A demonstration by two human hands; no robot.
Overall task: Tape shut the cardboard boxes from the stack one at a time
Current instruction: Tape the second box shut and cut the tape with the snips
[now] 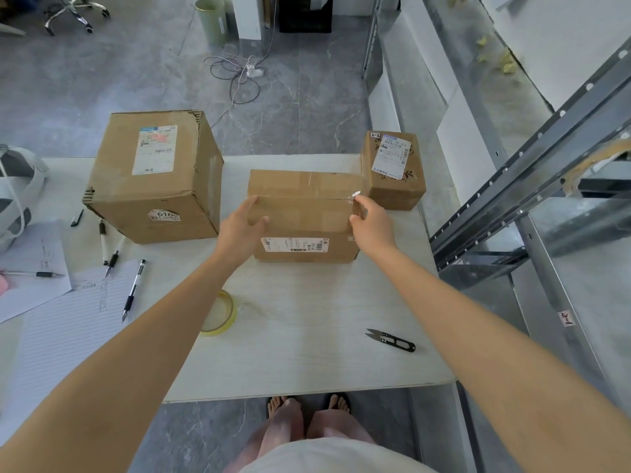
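Note:
A flat cardboard box (304,213) with a white label on its near side sits mid-table, its top flaps closed. My left hand (239,230) holds the box's left edge, thumb on top. My right hand (370,223) holds the right edge, its fingertips at a crinkled bit of clear tape (356,194) at the seam's right end. A roll of clear tape (218,314) lies on the table near my left forearm, partly hidden by it. Black thread snips (391,341) lie to the front right.
A large taped box (153,179) stands at the back left, a small labelled box (394,169) at the back right, touching the middle box's corner. Pens (133,290) and lined papers (61,322) cover the table's left side. A metal rack (532,186) flanks the right.

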